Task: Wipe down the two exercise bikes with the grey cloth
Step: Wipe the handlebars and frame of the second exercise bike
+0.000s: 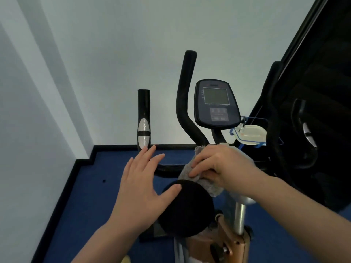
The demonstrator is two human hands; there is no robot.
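An exercise bike stands in front of me, with black handlebars (185, 95), a console with a grey screen (216, 103) and a black round seat (187, 207) just below my hands. My right hand (216, 164) holds the grey cloth (187, 172) pressed against the handlebar stem above the seat. My left hand (144, 183) is open with fingers spread, its thumb touching the seat's front edge, close to the left handle with silver pulse pads (143, 130). A second dark machine (311, 120) fills the right side.
The white wall and corner are close behind the bike. Blue carpet (95, 186) with black skirting covers the floor. A clear plastic container with blue clips (250, 135) sits between the machines. A copper-coloured frame and silver seat post (240, 219) are below the seat.
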